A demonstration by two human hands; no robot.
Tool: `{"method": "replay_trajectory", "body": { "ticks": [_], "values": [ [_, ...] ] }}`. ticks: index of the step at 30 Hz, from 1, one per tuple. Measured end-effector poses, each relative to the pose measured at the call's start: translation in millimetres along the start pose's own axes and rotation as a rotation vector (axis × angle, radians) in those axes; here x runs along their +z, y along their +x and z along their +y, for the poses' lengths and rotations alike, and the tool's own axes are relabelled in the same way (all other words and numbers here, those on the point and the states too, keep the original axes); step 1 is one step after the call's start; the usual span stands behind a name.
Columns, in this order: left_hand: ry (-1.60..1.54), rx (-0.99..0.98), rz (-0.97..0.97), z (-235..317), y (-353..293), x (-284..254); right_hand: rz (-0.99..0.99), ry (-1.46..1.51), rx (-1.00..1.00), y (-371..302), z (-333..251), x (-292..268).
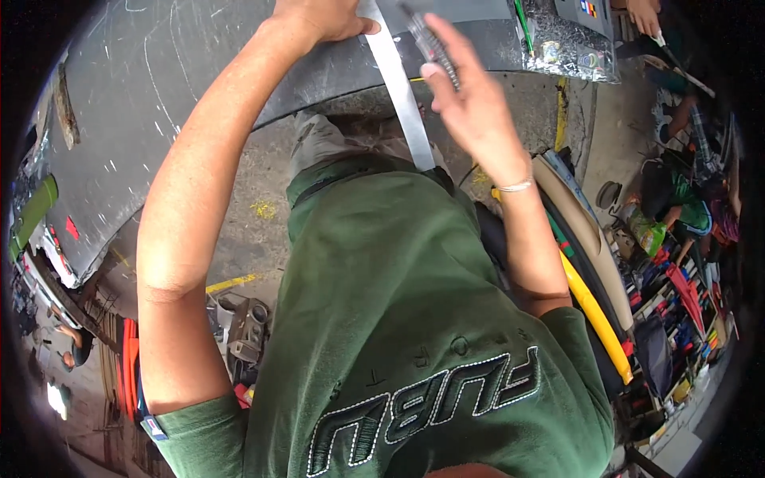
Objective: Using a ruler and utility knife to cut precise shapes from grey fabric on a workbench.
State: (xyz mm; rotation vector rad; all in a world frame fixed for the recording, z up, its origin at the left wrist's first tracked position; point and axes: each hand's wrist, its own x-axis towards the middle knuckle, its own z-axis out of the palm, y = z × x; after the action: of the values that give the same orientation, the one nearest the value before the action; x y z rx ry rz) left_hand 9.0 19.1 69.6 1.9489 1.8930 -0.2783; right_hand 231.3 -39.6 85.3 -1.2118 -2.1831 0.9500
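A long flat metal ruler [398, 88] lies across the edge of a dark grey sheet-covered table [215, 60], its near end sticking out toward my waist. At the top of the view my left hand [323, 17] presses on the ruler, thumb along its side; the other fingers are partly cut off by the frame. To the right of the ruler, my right hand [478, 111] is raised, closed round a slim dark cutter knife [434, 52]. The knife's tip is blurred, and I cannot tell whether it touches the sheet.
Clear plastic wrap [570, 56] covers the table's right corner beside a green strip [523, 24]. Curved yellow [594, 319] and beige pieces [570, 199] stand by my right side. Another person's hand [644, 14] is at the far right. An offcut [65, 103] lies at the left.
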Motion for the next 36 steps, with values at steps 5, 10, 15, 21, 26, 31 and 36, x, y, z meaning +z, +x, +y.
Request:
{"method": "replay_trajectory", "body": {
  "ticks": [5,10,15,21,26,31,36],
  "values": [
    [-0.077,-0.009,0.055,-5,-3,-3,0.040,1.230,0.776,37,-38,-68],
    [-0.122,0.112,0.225,-13,3,29,-0.164,1.534,0.252,41,-31,-87],
    [-0.555,0.431,0.209,-38,-5,17,-0.225,0.645,0.455,75,36,-79],
    [-0.001,-0.013,-0.006,1,8,4,0.138,0.612,-0.583,131,50,8],
    [-0.209,0.299,1.022,-150,46,169,-0.227,1.119,0.198,161,-22,66],
    [-0.166,0.194,0.479,-103,53,110,-0.155,1.082,0.279,167,32,81],
    [-0.008,-0.012,0.021,-4,7,7,-0.023,0.937,0.446,165,35,70]
  ]
}}
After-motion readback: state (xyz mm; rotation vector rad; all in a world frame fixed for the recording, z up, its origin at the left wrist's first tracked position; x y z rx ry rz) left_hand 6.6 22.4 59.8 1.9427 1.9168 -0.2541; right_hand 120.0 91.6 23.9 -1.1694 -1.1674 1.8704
